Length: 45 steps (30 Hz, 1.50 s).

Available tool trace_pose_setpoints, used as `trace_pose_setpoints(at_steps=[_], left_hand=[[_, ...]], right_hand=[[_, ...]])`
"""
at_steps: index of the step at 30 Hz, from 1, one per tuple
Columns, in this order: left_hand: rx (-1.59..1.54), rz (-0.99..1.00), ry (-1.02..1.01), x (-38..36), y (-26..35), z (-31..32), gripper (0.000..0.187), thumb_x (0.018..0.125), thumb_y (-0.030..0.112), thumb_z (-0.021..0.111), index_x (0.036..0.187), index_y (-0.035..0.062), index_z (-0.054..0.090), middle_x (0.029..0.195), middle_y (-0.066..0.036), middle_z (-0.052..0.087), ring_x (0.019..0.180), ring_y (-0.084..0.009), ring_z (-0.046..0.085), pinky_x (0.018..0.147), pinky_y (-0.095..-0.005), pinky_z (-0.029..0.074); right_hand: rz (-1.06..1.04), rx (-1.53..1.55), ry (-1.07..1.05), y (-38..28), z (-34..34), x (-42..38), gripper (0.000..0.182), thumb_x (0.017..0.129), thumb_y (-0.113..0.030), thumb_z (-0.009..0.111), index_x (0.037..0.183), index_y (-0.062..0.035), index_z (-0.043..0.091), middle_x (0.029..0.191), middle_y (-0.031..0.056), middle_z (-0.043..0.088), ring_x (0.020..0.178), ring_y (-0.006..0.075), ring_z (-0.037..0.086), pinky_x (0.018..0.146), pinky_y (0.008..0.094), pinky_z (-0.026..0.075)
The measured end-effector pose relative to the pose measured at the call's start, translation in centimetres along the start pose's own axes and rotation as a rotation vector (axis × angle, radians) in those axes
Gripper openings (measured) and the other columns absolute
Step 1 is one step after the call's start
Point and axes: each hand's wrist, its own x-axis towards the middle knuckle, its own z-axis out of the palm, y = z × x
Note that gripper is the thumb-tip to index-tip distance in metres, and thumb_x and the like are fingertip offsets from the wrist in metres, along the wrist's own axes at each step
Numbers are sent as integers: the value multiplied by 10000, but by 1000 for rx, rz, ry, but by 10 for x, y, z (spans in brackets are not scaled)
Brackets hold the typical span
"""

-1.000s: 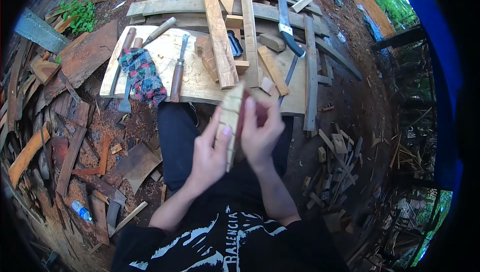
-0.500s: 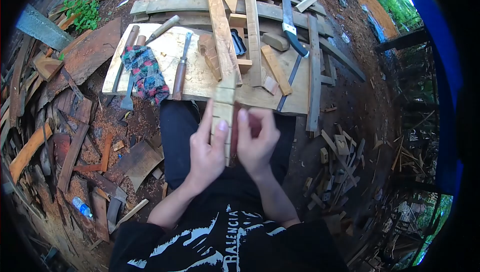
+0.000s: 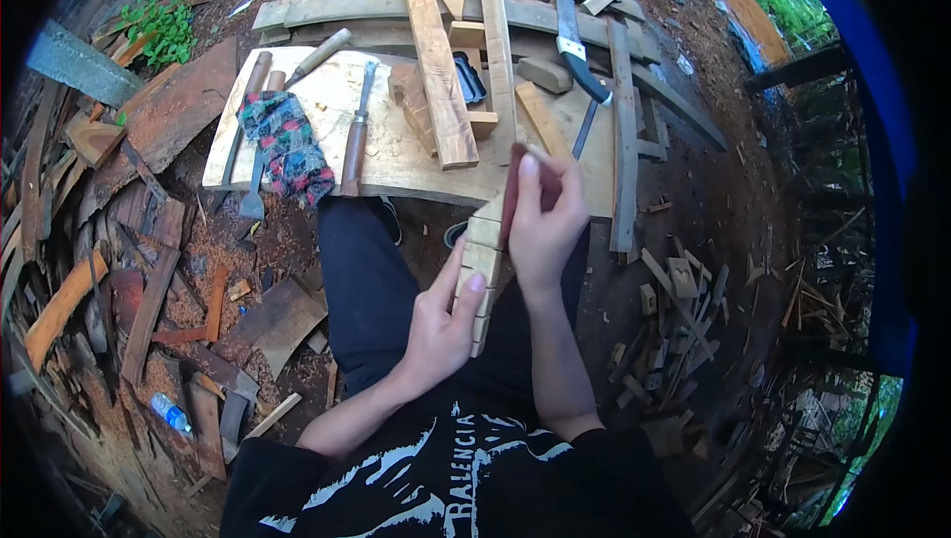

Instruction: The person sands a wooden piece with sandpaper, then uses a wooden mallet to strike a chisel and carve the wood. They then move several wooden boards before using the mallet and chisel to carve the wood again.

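Observation:
My left hand (image 3: 436, 328) is closed around the lower part of a pale wooden piece (image 3: 483, 233), with the thumb lying on its face. Dark lines run across that piece at intervals, and its upper end is slanted. My right hand (image 3: 551, 221) pinches a folded reddish-brown sheet of sandpaper (image 3: 512, 193). The sheet lies against the right edge of the wood near its upper end. Both hands are above my lap, just in front of the workbench (image 3: 416, 179). My right fingers partly hide the sandpaper.
On the bench lie a chisel (image 3: 357, 147), a plaid cloth (image 3: 287, 142), a handsaw (image 3: 572, 48) and a thick wooden bar (image 3: 443, 82). Planks (image 3: 327, 13) are stacked behind. Offcuts (image 3: 684, 290) litter the ground at right; a plastic bottle (image 3: 170, 412) lies at left.
The wooden piece has moved right and down, tilting to the right. My right hand has moved up and right with the sandpaper, which now shows beside the wood's upper end.

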Motion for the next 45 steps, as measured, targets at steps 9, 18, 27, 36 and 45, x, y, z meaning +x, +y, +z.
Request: trace_pose_setpoints(at_steps=[9,18,27,36,45], left_hand=[[-694,-240,-277,23,-5,-25,440,1043,294,588,1376,61,423,909,-23,566,798,-82,579,714,-219,463],[-570,-260,-120,35,4,-23,512,1080,304,468,1490,0,426,1109,-98,650,962,-128,637,885,-272,504],[-104,116,-61,20,3,-5,615,1072,238,473,1574,-54,271,1558,-219,429,1427,-232,412,1177,-333,304],[-149,139,6,36,5,-18,611,1072,235,478,1574,-50,279,1479,-193,516,1352,-215,485,1137,-319,353],[-237,13,44,47,17,-27,577,1080,238,441,1563,-52,312,1406,-174,563,1238,-180,544,1072,-308,417]], right_hand=[[133,72,66,4,-20,16,202,1041,-184,612,959,1,600,816,10,621,708,42,533,633,233,424],[164,73,-91,-5,-21,-44,169,995,-153,673,980,6,618,805,56,674,753,83,627,644,262,499],[79,7,-67,-1,-8,-18,159,989,-142,671,943,1,617,739,116,707,635,151,691,577,298,521],[75,-44,-184,-22,-13,-48,140,962,-96,694,935,6,602,693,93,672,607,145,676,553,301,506],[12,36,-272,-19,-9,-59,148,948,-99,713,923,-9,598,667,95,657,612,119,669,541,301,492]])
